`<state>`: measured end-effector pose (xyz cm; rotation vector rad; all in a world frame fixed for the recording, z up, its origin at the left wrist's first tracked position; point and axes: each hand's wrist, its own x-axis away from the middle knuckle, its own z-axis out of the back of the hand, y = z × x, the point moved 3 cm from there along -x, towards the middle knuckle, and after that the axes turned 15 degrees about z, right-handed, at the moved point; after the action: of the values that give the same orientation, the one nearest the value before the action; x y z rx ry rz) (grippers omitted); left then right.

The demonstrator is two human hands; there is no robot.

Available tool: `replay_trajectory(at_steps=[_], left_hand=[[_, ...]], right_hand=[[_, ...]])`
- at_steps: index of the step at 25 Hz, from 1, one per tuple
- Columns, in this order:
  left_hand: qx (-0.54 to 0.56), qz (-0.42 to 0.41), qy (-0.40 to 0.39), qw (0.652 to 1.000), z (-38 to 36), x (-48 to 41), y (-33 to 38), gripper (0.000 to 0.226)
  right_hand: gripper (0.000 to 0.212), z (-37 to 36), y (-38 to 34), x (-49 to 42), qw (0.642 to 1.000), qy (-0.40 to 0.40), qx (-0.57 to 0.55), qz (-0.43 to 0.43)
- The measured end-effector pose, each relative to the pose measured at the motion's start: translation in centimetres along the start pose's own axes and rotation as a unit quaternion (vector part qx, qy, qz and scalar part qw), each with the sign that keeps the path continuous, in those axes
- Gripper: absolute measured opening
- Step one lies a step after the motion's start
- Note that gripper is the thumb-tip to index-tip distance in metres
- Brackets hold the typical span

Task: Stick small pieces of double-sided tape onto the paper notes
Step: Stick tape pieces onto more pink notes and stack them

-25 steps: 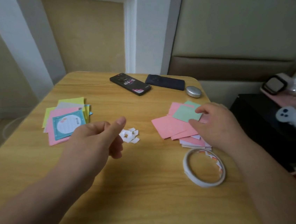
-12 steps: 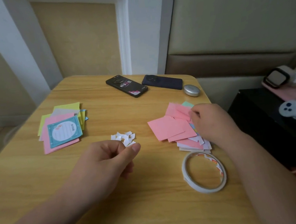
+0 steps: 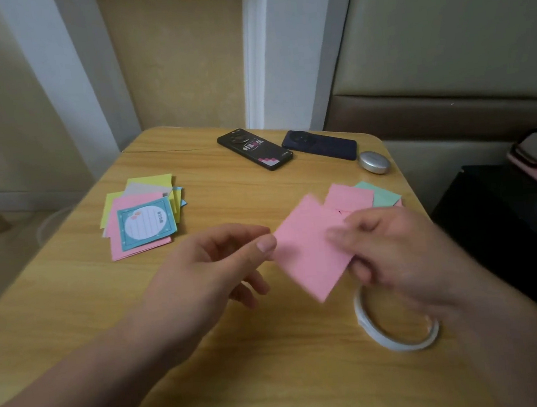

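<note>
I see a pink note (image 3: 312, 251) lifted above the wooden table (image 3: 72, 306), held between both hands and tilted like a diamond. My right hand (image 3: 395, 253) grips its right edge, thumb on top and fingers curled underneath; that hand is blurred, so I cannot tell the exact finger contact. My left hand (image 3: 211, 275) is pinched narrow, thumb against forefinger, right at the note's left corner. Whether a piece of tape sits in that pinch I cannot tell.

Taking the pink note as my landmark: just behind it, on the table, lie the unworked notes (image 3: 359, 197), pink ones with a green one poking out at the far right. Below and to the right of the note, partly hidden under my right wrist, the white tape roll (image 3: 394, 339) lies flat on the table. Well to the left of the note sits the other stack of notes (image 3: 142, 216), yellow and pink sheets with a teal-bordered printed one on top. Farther back from the note, near the table's far edge, a black phone (image 3: 255, 150), a dark blue phone (image 3: 319, 145) and a small silver case (image 3: 374, 162) lie in a row.
</note>
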<state>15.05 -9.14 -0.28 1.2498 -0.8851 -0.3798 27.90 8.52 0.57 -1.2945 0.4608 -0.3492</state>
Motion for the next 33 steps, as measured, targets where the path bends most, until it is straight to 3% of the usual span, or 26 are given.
replay_trajectory(at_steps=[2,3,5,7,9,12,14,19,22,24,27,30,33], left_hand=[[-0.076,0.024,-0.026,0.996,0.5,0.1,0.0,0.012],[-0.123,0.040,-0.029,0.991,0.9,0.2,0.0,0.006],[-0.206,0.070,-0.003,0.976,1.9,0.1,-0.1,0.008],[-0.312,0.083,0.044,0.945,2.7,-0.1,-0.3,0.013],[-0.373,0.078,0.066,0.922,2.7,-0.3,-0.5,0.013],[-0.415,0.054,0.095,0.903,2.2,-0.1,-0.3,0.013],[-0.438,0.032,0.107,0.892,1.9,0.2,-0.2,0.015],[-0.452,0.009,0.083,0.888,1.6,0.5,-0.6,0.019],[-0.447,-0.006,0.095,0.889,1.9,0.7,-0.8,0.019],[-0.441,-0.015,0.114,0.890,2.2,0.8,-0.7,0.019],[-0.406,-0.022,0.156,0.900,2.7,0.8,-0.4,0.015],[-0.308,-0.064,0.147,0.938,3.0,1.3,0.2,0.018],[-0.153,-0.078,0.060,0.983,2.7,1.8,0.7,0.035]], right_hand=[[0.024,-2.1,0.3,0.6,0.992,-0.089,0.085,-0.012],[0.021,-2.3,0.3,0.5,0.990,-0.084,0.117,-0.007],[0.016,-1.1,0.5,-0.6,0.975,0.000,0.221,0.007],[0.018,0.5,0.8,-1.8,0.928,0.061,0.367,0.012],[0.042,0.5,1.4,-2.8,0.889,0.015,0.457,0.003],[0.073,-0.9,2.6,-3.6,0.859,-0.077,0.506,-0.004],[0.079,-1.3,2.8,-3.8,0.851,-0.082,0.518,-0.011],[0.049,-1.5,1.7,-3.1,0.837,-0.087,0.540,0.022],[0.017,-1.3,1.7,-3.0,0.845,-0.065,0.528,0.056],[0.020,-0.7,1.8,-2.9,0.854,-0.038,0.513,0.076],[0.023,0.0,0.4,-1.8,0.871,0.040,0.459,0.170],[0.017,-0.1,-1.6,-0.2,0.967,0.055,0.214,0.124],[0.012,-1.7,-2.4,0.8,0.998,-0.003,0.030,0.063]])
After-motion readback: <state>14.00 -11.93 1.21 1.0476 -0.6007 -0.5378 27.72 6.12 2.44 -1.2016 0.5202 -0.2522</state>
